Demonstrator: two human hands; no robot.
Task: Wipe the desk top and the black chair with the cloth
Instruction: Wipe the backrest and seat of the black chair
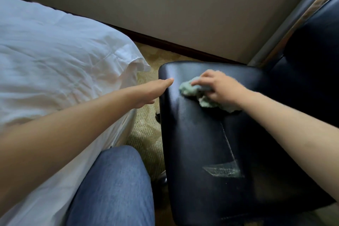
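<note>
**Wiping the far corner of the chair seat**

I have the right hand [218, 89] on the crumpled pale green cloth [194, 91], fingers curled over it and pressing it onto the glossy black padded leather chair seat [201, 143], near the seat's far left corner. The left hand [152, 91] is flat, fingers straight, and holds nothing; its fingertips touch the seat's left edge, which I judge is steadying the chair.

To do this pass well, I would keep the cloth bunched under the palm so it cannot slip out, press evenly, and work in overlapping strokes from the far edge toward me. A scuffed, torn patch [223, 169] nearer me on the seat needs a light touch, since the cloth could snag there. The chair looks to stand on castors, so the bracing hand should remain planted.

The desk top is not in view; I cannot tell its state.

No containers are visible. A white rumpled bed sheet [55, 51] lies to the left, patterned beige carpet [146, 134] between it and the chair, and a blue denim knee [113, 189] below.
</note>
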